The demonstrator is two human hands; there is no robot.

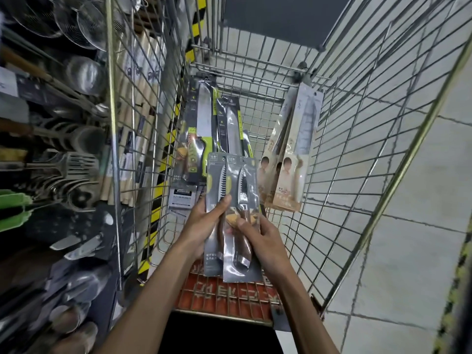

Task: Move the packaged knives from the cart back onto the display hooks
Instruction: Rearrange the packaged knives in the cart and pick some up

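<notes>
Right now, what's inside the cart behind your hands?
Green-handled knives lean left, beige knife packs lean right. The two held packs cover whatever lies beneath them.

Yellow-black tape runs along the floor. Left of the tape hang wire strainers, a slotted spatula and ladles, with a green tool farther left. Pale floor tiles lie well right of the tape.

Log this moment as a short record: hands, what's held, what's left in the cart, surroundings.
left hand: grips the grey knife packs from the left
right hand: grips the same packs from the right
held packs: two, overlapping, serrated blades, over the cart
left in cart: green-handled knife packs by its left wall; beige knife packs against its right wall
display: utensil rack left of the cart
</notes>
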